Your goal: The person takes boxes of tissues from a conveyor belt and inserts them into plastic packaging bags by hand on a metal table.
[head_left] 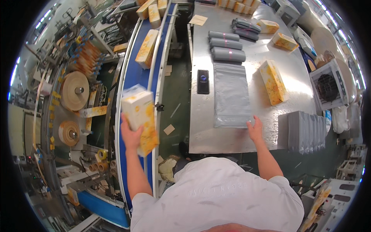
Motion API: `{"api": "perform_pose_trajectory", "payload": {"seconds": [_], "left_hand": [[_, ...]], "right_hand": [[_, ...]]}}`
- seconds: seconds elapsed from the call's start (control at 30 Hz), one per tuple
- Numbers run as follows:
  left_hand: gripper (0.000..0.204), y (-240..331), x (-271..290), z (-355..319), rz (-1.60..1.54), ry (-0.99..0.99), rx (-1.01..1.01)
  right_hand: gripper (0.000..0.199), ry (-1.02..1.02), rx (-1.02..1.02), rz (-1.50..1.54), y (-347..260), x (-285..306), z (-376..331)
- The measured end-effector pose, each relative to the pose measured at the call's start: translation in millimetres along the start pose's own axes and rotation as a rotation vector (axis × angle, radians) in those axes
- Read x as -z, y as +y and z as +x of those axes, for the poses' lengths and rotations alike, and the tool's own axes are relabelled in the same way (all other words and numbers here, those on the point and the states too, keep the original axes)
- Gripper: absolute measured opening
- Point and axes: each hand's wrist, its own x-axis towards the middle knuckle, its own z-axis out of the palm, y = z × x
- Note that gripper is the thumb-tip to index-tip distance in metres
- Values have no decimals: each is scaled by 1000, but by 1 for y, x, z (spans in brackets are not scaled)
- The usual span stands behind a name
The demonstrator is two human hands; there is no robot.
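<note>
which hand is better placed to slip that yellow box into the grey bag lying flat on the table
Left. The left hand already grips the yellow box, lifted over the blue conveyor. The right hand rests on the near edge of the flat grey bag, suited to holding it.

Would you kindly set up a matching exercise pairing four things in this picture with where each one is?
Things:
1. Yellow box
2. Flat grey bag
3. Black phone
4. Stack of grey bags

Places:
A. Near the table's right front edge
B. Under the right hand
C. Held up in the left hand
D. On the steel table, left of the flat bag

Pairs: 1-C, 2-B, 3-D, 4-A
</note>
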Motion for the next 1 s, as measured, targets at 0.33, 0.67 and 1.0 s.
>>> {"api": "perform_pose_trajectory", "payload": {"seconds": [0.33,0.67,1.0], "left_hand": [[50,183,-344,-156,-237,-622,111],[68,196,-388,-73,-747,-520,333],[60,283,-367,-76,375,-676,-630]], "right_hand": [[78,-239,-93,716,-66,35,-29],[41,-153,471,298,9,32,43],[69,-345,437,262,-6,67,74]]}}
